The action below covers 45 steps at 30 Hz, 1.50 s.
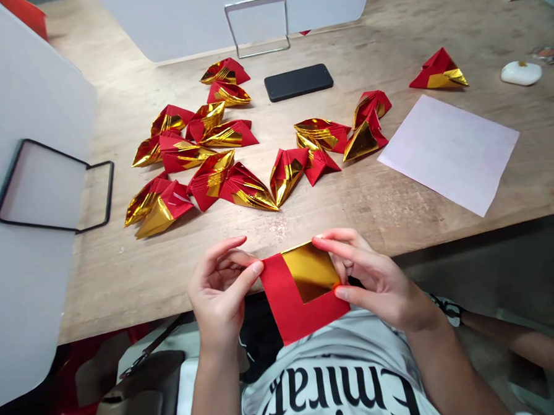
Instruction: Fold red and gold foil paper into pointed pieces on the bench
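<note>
Above my lap, just off the table's front edge, a folded square of red and gold paper (286,300) is held between both hands. Its gold patch faces up, bordered by red on the left and lower sides. My left hand (225,278) pinches the upper left corner between thumb and finger. On the right side, my right hand (373,277) grips the paper, its index finger at the upper edge and its thumb lower down. Beyond my hands lie several folded red and gold paper pieces (185,153), grouped mostly left of centre.
A black phone (298,82) lies past the folded pieces. To the right are a pale paper square (450,152), a lone folded piece (439,72) and a white rounded object (521,73). White panels with a metal stand (286,21) and a black stand (111,191) border the wooden table (169,281).
</note>
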### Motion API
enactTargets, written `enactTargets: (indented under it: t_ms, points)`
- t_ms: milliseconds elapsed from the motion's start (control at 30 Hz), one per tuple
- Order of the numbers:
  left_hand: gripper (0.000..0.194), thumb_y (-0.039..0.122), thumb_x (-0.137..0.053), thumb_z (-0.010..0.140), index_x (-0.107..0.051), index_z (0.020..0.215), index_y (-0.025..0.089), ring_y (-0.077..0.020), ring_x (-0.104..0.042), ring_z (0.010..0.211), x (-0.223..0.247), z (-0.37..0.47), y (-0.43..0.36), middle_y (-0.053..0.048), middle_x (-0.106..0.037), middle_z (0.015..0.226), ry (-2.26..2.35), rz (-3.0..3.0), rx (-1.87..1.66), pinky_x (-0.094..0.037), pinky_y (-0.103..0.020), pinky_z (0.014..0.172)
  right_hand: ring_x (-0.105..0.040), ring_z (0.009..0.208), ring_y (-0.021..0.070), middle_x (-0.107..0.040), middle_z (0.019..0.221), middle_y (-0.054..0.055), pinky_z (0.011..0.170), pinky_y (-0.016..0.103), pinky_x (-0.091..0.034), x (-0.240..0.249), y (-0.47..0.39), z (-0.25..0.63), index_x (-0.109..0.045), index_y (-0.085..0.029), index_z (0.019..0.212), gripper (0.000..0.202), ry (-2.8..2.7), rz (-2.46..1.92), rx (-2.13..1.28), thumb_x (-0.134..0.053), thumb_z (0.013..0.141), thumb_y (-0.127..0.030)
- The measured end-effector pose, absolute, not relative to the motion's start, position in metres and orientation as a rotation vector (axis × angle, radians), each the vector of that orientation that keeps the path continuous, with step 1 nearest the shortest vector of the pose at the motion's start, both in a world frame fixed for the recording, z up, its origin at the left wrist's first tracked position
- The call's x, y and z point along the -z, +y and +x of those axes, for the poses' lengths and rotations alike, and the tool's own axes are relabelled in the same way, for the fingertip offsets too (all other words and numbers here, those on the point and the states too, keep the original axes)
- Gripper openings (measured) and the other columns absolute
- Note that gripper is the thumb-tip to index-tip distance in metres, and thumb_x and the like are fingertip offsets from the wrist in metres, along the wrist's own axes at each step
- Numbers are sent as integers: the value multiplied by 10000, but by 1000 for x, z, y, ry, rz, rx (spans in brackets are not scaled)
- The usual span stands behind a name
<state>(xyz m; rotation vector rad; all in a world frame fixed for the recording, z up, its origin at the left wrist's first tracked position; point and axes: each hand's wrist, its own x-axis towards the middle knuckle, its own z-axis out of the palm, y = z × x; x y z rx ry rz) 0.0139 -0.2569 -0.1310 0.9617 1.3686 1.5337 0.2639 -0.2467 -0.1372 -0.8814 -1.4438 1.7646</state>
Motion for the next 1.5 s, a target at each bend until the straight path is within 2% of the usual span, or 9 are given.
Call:
enactTargets:
  t_ms: [233,333,433,600,800,967,1133,1367,1500]
  points:
    - [356,154,-891,689,-790,1020,235,-108,-673,654,130,15,-256,2,-728,725,1384,895,-1548,-550,-166,619,-545,756,68,-342,1587,76,809,267,-587,134,-246,259,-409,-403,1564,735,-1462,-879,-1713,-627,932,-99]
    - [281,189,-907,677,-811,940,218,-94,-660,626,130,16,-255,-5,-730,722,1417,814,-1563,-541,-145,592,-613,926,123,-317,1601,75,752,255,-599,131,-250,248,-415,-414,1554,699,-1468,-958,-1529,-608,949,-121]
    - [222,218,-920,666,-816,862,211,-86,-654,661,131,17,-253,-8,-732,767,1454,748,-1625,-537,-132,601,-596,1191,235,-389,1524,104,838,323,-619,128,-257,233,-473,-363,1520,624,-1577,-1144,-1126,-628,951,-161]
    - [130,217,-890,719,-810,821,229,-89,-633,732,132,22,-254,4,-709,786,1485,794,-1692,-520,-129,632,-508,1340,327,-486,1445,157,1076,515,-534,125,-265,206,-466,-274,1521,622,-1877,-1130,-666,-664,936,-192]
    - [206,280,-928,668,-805,823,226,-120,-677,759,135,19,-257,-19,-747,837,1501,818,-1672,-555,-166,664,-479,1409,379,-483,1519,232,1134,593,-482,132,-266,187,-352,-175,1579,798,-1950,-1134,-597,-738,913,-387]
    - [361,372,-981,590,-806,874,235,-132,-698,686,134,14,-256,-37,-776,852,1395,803,-1596,-585,-197,638,-532,1399,347,-516,1526,194,1138,550,-503,130,-264,192,-391,-219,1563,752,-1860,-1141,-728,-740,913,-365]
    - [405,388,-992,564,-808,883,218,-138,-701,696,136,12,-256,-57,-781,879,1376,793,-1580,-582,-192,622,-547,1402,304,-558,1510,139,1168,477,-498,128,-264,199,-489,-229,1504,648,-1710,-1153,-840,-739,911,-310]
    - [191,296,-824,814,-790,984,216,-154,-688,772,134,17,-260,-41,-741,874,1608,1046,-1390,-577,-225,692,-670,1224,309,-685,1354,104,1068,485,-560,137,-259,213,-610,-245,1404,494,-1433,-1389,-706,-699,918,-259]
    - [311,176,-647,935,-721,1226,255,-233,-658,980,129,24,-258,-102,-682,1109,1855,1738,-1149,-577,-346,791,-677,1192,320,-713,1298,104,1051,496,-553,136,-251,223,-660,-244,1352,433,-1397,-1531,-563,-683,920,-256]
